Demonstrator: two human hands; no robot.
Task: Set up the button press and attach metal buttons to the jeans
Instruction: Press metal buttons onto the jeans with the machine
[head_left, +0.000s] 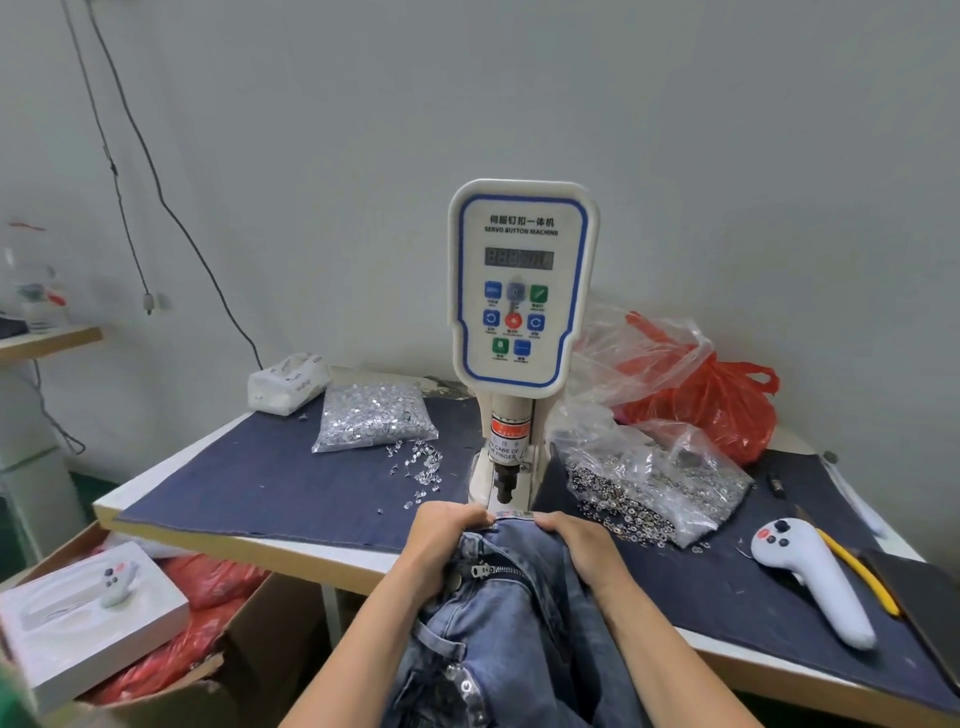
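Denim-covered tabletop (270, 483) against a pale wall, servo button machine (522, 291) dead centre. Left hand (441, 535) and right hand (576, 545) each grip the jeans (519, 613), pulling the waistband taut just below the punch (505, 486). My read: slide the band flat over the die, keep the fingertips back, as the machine's finger warning says. Bag of silver tacks (371, 415) sits left, bag of buttons (649, 483) right, close beside the machine; white handheld controller (810, 577) lies well clear.
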